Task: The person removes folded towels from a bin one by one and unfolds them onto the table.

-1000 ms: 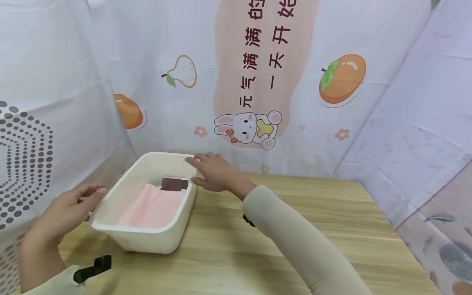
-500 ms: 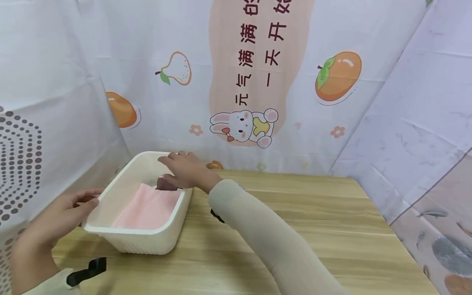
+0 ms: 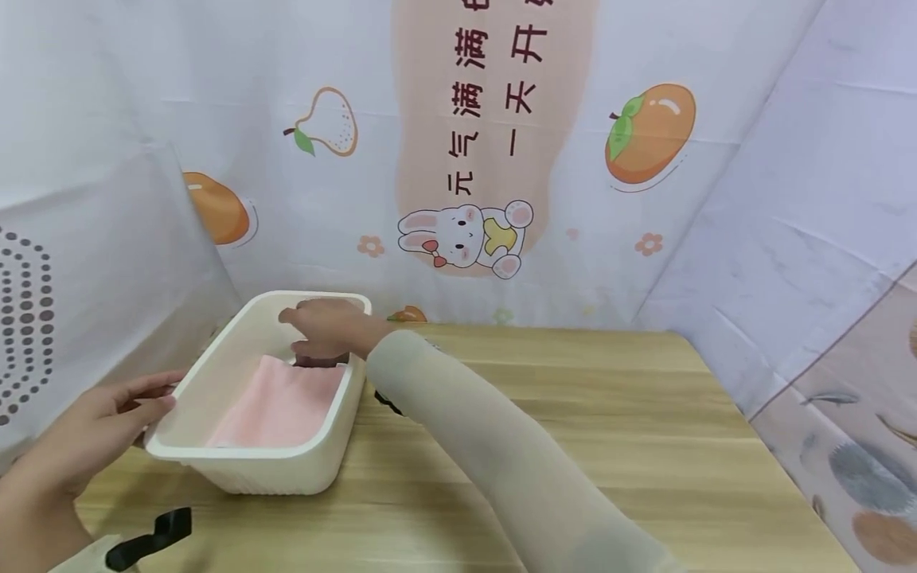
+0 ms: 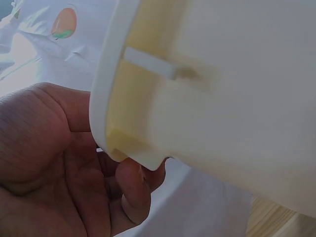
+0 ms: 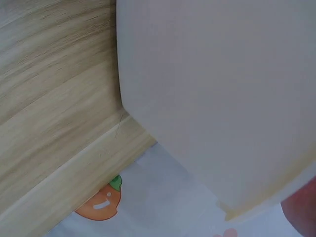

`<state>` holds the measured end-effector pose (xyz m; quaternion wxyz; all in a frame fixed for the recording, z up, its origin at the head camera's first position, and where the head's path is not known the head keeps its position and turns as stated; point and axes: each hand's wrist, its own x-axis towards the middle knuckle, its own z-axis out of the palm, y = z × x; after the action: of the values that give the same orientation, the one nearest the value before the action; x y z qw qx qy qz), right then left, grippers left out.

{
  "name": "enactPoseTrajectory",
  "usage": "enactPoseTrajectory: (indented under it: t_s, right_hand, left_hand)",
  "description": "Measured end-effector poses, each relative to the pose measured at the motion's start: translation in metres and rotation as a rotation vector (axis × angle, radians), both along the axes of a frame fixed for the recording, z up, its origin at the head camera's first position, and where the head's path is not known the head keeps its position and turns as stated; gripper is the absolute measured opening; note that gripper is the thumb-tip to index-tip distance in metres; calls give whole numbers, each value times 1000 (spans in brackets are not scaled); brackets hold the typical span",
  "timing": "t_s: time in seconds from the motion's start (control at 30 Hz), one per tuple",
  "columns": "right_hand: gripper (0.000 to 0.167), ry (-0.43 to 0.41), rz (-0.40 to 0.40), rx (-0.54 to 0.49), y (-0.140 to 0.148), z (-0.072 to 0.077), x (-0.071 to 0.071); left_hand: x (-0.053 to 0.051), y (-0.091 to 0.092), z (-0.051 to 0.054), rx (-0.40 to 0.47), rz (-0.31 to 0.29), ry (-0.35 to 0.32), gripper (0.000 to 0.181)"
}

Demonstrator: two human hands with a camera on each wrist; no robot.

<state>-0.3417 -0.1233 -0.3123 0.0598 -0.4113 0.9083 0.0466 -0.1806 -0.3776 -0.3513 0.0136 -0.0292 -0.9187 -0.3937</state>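
Note:
A white plastic basin stands at the left of the table; its outer wall fills much of the left wrist view. My left hand holds its left rim, fingers curled under the lip. A folded pink cloth lies inside. Beyond the cloth is a dark brown flat thing, partly covered by my right hand. That hand reaches over the right rim into the basin, index finger and thumb apart; its other fingers are hidden. In the right wrist view the basin wall hides most of the hand.
A wooden table extends to the right of the basin. Printed white cloth hangs behind it, with more cloth along the right side. A patterned sheet hangs close to the basin's left.
My right hand has moved left from the basin's right rim to inside, lower over the brown thing. My left hand has come onto the left rim. The head view has shifted slightly.

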Motion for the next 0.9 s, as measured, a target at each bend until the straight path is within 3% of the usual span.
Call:
enactPoseTrajectory:
  t_s: [0.17, 0.3, 0.57, 0.73, 0.9]
  right_hand:
    - [51, -182, -16, -16, -21, -6, -5]
    - [46, -280, -59, -40, -26, -12, -11]
    - [24, -478, -190, -68, -17, -23, -31]
    - [38, -506, -200, -71, -13, -31, -36]
    - [49, -552, -227, -44, -17, -37, -34]
  left_hand:
    - [8, -8, -1, 16, 25, 19, 45]
    - [9, -10, 0, 32, 20, 30, 36]
    - [2, -4, -2, 45, -14, 12, 42]
    - [-1, -2, -2, 99, -36, 23, 31]
    - [2, -3, -2, 134, -26, 7, 38]
